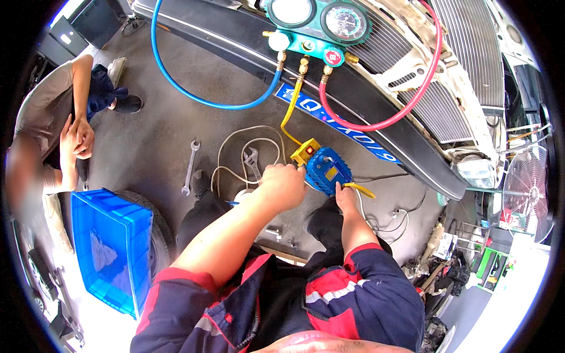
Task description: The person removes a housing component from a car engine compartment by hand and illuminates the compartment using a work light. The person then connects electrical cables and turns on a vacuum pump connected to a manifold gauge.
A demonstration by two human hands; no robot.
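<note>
A blue and yellow vacuum pump point(331, 172) rests on the floor in front of me. My left hand point(283, 187) is closed at its left side, by the yellow end; what its fingers hold, if anything, is hidden. My right hand point(346, 199) grips the pump's near right side, its thumb against the blue casing beside a curved yellow handle point(360, 190). From the pump a yellow hose point(286, 120) climbs to a green manifold gauge set point(318, 42) with two dials. Blue point(194, 101) and red point(406, 116) hoses also loop from the gauge set.
A car's front bumper point(235, 52) crosses the far side. On the floor are a combination wrench point(190, 167), an adjustable wrench point(252, 162) and a pale cable point(219, 154). At left, a blue bin point(109, 247) stands by a tyre point(162, 238), near a person point(50, 112) with hands together.
</note>
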